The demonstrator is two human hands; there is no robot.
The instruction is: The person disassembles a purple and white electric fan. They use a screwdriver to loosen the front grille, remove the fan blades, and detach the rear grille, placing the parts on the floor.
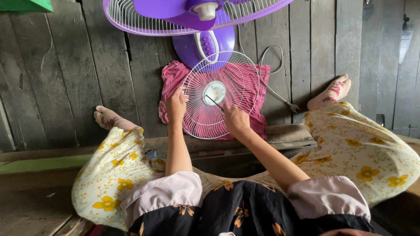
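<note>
Seated figure in a yellow-flowered cream skirt [363, 153]. The left hand [176, 106] is gripping the rim of a detached white wire fan guard [220, 94] lying on a pink cloth [173, 76]; the right hand [236, 120] is pinching a thin dark pick [214, 102] at the guard's centre disc. Steadying the rim firmly should be keeping the tip from slipping. Beyond, a purple pedestal fan [203, 41] is lying on grey wooden planks [65, 65]

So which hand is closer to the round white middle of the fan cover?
Right. The right hand sits just below the white centre disc, poking a thin tool toward it. The left hand grips the grille's left rim, farther away.
</note>
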